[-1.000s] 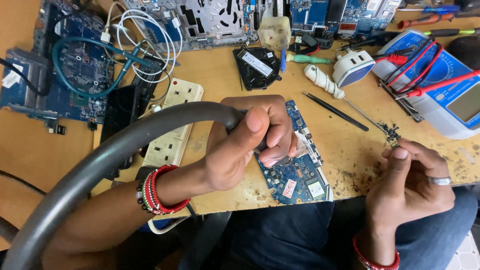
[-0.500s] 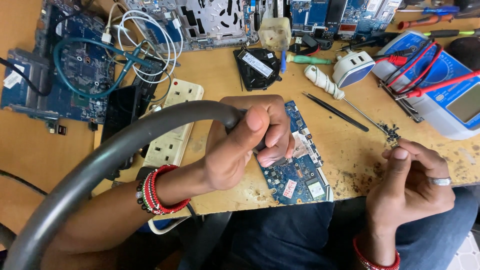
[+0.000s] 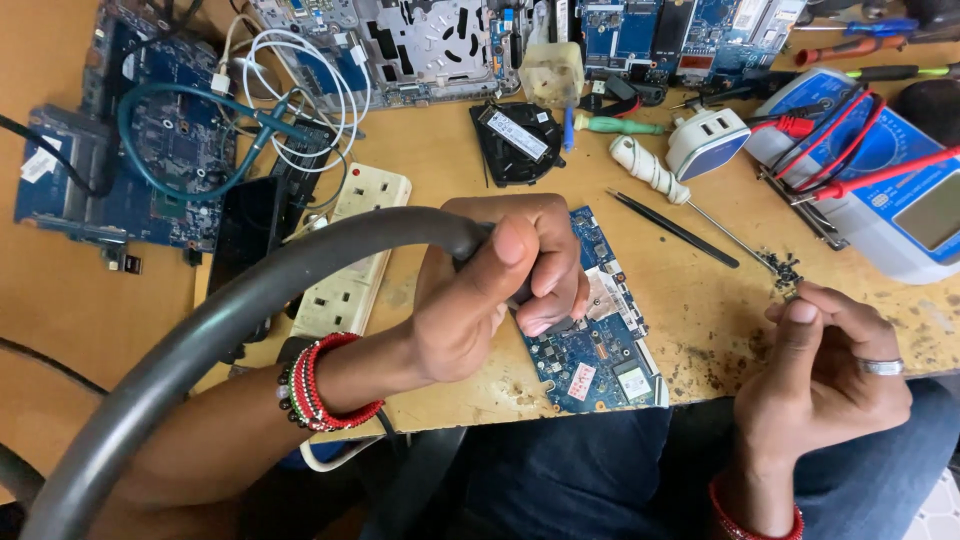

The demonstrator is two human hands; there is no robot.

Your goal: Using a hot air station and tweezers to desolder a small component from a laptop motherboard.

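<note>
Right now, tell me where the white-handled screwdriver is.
In the head view, the white-handled screwdriver lies on the wooden table, right of centre, between the black tweezers and the white plug adapter, above the small blue circuit board.

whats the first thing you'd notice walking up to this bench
The thick grey hose sweeping from the lower left up into the left hand, which grips its end over a small blue circuit board at the table's front edge. To the right, the right hand, with a ring, pinches something too small to make out. Behind them lies a clutter of boards, a cream power strip and a blue multimeter with red leads.
</note>
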